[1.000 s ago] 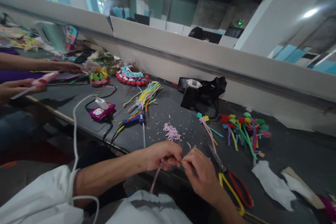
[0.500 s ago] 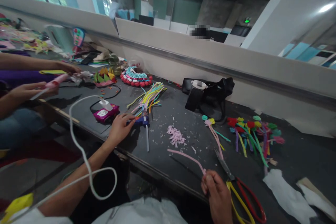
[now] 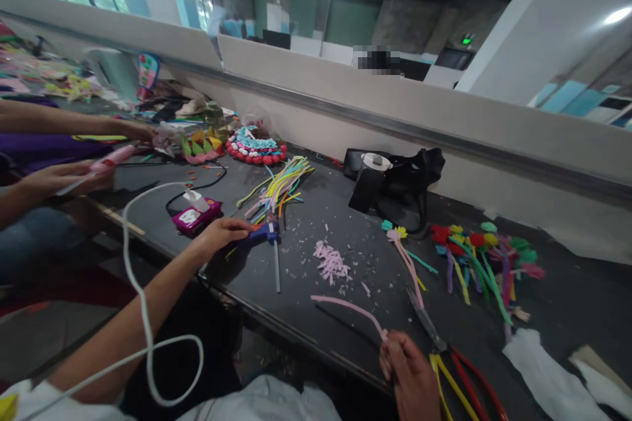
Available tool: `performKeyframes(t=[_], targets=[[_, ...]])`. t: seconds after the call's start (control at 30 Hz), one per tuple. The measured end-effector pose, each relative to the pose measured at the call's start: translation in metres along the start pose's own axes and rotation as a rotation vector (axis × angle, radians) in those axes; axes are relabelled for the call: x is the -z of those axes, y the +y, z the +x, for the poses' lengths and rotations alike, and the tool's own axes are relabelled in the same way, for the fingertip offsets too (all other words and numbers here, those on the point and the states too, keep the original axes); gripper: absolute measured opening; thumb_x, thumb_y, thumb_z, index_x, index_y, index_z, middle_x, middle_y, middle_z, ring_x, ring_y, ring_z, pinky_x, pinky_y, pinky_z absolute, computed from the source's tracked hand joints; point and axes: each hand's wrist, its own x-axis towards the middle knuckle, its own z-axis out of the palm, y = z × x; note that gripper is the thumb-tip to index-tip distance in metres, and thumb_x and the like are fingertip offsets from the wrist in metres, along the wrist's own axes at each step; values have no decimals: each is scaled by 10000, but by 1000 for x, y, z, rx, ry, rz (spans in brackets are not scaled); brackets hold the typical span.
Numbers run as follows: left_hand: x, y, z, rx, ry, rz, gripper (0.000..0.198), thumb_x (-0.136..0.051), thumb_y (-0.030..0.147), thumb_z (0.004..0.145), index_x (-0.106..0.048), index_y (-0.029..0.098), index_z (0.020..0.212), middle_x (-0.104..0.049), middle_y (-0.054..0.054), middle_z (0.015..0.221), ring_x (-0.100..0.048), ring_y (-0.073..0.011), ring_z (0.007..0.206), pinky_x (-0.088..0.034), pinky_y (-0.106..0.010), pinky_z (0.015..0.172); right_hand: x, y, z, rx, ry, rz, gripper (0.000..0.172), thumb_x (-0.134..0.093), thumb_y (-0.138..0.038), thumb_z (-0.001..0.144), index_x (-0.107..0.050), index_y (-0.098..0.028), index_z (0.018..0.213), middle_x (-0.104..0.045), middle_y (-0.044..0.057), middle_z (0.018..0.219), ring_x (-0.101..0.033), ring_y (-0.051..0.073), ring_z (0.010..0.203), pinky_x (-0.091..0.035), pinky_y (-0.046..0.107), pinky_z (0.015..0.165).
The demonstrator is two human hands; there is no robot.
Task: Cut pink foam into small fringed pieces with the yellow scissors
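Observation:
My left hand [image 3: 224,235] is closed on the handle end of a blue glue gun [image 3: 265,232], whose clear glue stick points toward the table's front edge. Pinched in my right hand [image 3: 407,368] is a pink fuzzy stem [image 3: 348,304], its free end reaching left over the table. Beyond the stem lies a heap of short pink pieces [image 3: 330,261]. Scissors [image 3: 434,335] with red and yellow handles rest just right of my right hand. Loose colored stems [image 3: 284,184] are bundled behind the glue gun.
A purple power socket [image 3: 197,216] with a white cable sits left. Colored stem flowers [image 3: 476,243] lie right, near white cloth [image 3: 543,368]. A black bag [image 3: 409,177] stands by the partition. At far left, another person's hands hold a pink tool [image 3: 111,159].
My left hand has shifted slightly left and its grip on the glue gun has changed. My right hand and the pink stem sit slightly lower. The other person's pink tool has moved right.

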Motion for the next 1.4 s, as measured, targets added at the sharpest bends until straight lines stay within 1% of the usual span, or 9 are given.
performKeyframes(t=[0.13,0.27,0.43,0.57,0.83,0.9,1.1,1.27,1.4], targets=[[-4,0,1,-47,-16,65,375,-780,435,539,-730,150,777,-667,-14,649,-566,-157,608,-412,-251,577,1,5,1,-10,-20,11,377,-652,-549,778,-610,-179,721,-509,-21,591,-406,73,473,-331,186,432],[-15,2,-8,-126,-49,131,326,-743,432,591,-733,175,791,-680,-16,748,-580,-173,698,-430,-263,658,1,5,2,-25,-19,2,398,-648,-572,769,-595,-185,698,-487,-30,561,-391,74,447,-326,190,420],[-36,5,-28,-408,49,603,346,-548,413,829,-697,191,1049,-701,-91,954,-602,-247,878,-445,-352,792,0,-1,2,0,-17,-49,421,-639,-603,756,-591,-192,680,-503,-22,570,-406,85,459,-346,195,425],[-45,6,-37,-582,-84,700,378,-531,322,870,-600,225,1228,-663,-94,1117,-587,-235,1033,-442,-354,900,-2,-5,2,7,-10,-80,429,-635,-610,756,-587,-192,674,-497,-24,552,-404,86,455,-348,195,423],[-31,10,-18,-762,-258,671,317,-441,255,928,-618,243,1191,-670,-72,1120,-593,-191,1046,-421,-350,965,-1,-2,2,-5,-13,-52,428,-657,-607,737,-592,-190,669,-513,-20,561,-408,80,446,-349,194,415],[-32,6,-18,-745,-218,673,329,-445,297,931,-606,232,1210,-655,-84,1160,-588,-201,1077,-430,-355,972,0,-1,3,-15,-19,-53,431,-652,-610,742,-589,-191,662,-504,-23,546,-407,81,441,-345,195,411],[-36,-12,-36,-603,141,766,378,-486,426,899,-617,205,1176,-614,-115,1225,-600,-251,1081,-482,-389,935,1,-1,3,-23,-11,-79,444,-648,-629,731,-584,-196,658,-442,-43,482,-391,85,424,-319,200,397],[-38,-16,-40,-721,146,809,305,-417,329,945,-671,199,1054,-667,-91,1107,-604,-221,1004,-495,-364,884,4,3,4,-51,-35,-110,436,-638,-620,749,-597,-193,668,-458,-40,493,-401,83,423,-324,201,411],[-39,-7,-39,-782,122,935,281,-406,241,942,-671,196,1024,-664,-83,1081,-585,-215,989,-486,-347,859,9,12,6,-69,-58,-100,441,-624,-621,762,-603,-190,671,-467,-34,501,-404,83,427,-318,197,409]])
